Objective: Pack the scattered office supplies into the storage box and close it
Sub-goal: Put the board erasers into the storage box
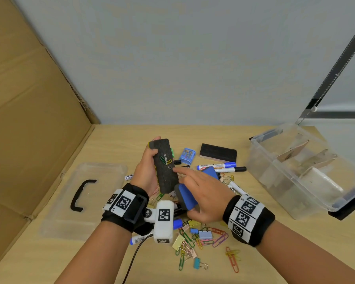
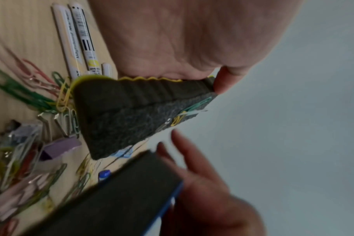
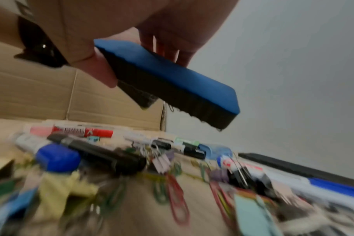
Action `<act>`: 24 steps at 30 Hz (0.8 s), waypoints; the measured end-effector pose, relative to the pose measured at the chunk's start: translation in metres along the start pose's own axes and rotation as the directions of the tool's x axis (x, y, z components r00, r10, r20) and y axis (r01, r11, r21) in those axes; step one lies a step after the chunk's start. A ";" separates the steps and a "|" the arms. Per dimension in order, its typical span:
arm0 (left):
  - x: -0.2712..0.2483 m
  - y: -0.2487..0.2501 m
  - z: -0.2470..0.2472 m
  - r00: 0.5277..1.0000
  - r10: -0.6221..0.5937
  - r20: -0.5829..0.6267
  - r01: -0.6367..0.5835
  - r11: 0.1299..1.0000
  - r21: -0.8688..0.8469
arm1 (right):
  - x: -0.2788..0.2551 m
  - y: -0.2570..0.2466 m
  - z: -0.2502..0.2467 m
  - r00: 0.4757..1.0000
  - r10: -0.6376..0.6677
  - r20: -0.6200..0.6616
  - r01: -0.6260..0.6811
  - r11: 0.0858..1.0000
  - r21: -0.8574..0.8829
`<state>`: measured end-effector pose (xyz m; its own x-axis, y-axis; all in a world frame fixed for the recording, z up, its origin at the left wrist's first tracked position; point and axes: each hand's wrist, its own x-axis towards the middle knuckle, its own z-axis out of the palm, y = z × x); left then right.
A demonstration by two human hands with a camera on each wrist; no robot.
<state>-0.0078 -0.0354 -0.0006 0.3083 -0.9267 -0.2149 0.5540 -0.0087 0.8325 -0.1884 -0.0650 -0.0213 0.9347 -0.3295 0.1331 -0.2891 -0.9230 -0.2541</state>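
My left hand [image 1: 147, 171] grips a yellow-backed whiteboard eraser [image 1: 165, 167] upright above the table, its dark felt face toward me with several coloured paper clips [image 1: 166, 159] stuck on it. The same eraser [image 2: 131, 115] fills the middle of the left wrist view. My right hand [image 1: 205, 191] holds a blue-backed eraser [image 1: 188, 196] under its palm, thumb on its end, while its index finger stretches out and touches the clips. That blue eraser [image 3: 168, 83] shows in the right wrist view. The clear storage box [image 1: 307, 173] stands open at the right.
The box's clear lid [image 1: 82, 197] with a black handle lies at the left. Markers [image 1: 217, 167], a third eraser [image 1: 218, 152], a blue sharpener [image 1: 188, 155], binder clips [image 1: 203, 234] and loose paper clips [image 1: 233, 257] litter the table. A cardboard wall [image 1: 29, 119] stands at the left.
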 end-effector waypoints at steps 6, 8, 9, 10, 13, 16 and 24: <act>0.002 0.005 0.001 1.000 -0.012 0.019 0.013 1.000 -0.021 | 0.002 0.001 0.002 1.000 0.005 0.023 -0.005 1.000 -0.006; 0.002 0.009 -0.001 1.000 0.011 0.010 -0.011 1.000 0.001 | -0.002 0.006 0.002 0.998 0.025 0.065 -0.024 1.000 -0.011; 0.003 0.009 -0.001 1.000 0.022 0.008 -0.022 1.000 0.021 | -0.003 0.008 0.000 0.996 0.033 0.078 -0.032 0.999 -0.017; 0.002 0.010 -0.001 0.999 0.032 0.006 -0.032 0.998 0.055 | -0.003 0.009 -0.002 0.996 0.041 0.076 -0.039 0.999 -0.022; 0.004 0.006 0.001 0.999 0.052 0.007 -0.052 0.984 0.169 | 0.000 0.010 -0.013 0.998 0.067 -0.010 -0.067 0.998 -0.006; 0.004 0.004 0.005 0.999 0.040 0.037 -0.046 0.979 0.197 | 0.003 0.009 -0.022 0.992 0.027 -0.123 -0.032 0.999 -0.034; 0.007 0.018 0.019 0.999 0.031 0.030 -0.036 0.984 0.174 | 0.004 0.006 -0.013 0.998 0.032 -0.053 -0.035 0.998 -0.047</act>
<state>-0.0106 -0.0493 0.0228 0.3019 -0.9375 -0.1729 0.3992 -0.0404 0.9160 -0.1890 -0.0744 -0.0094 0.9126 -0.3692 0.1754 -0.3310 -0.9193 -0.2129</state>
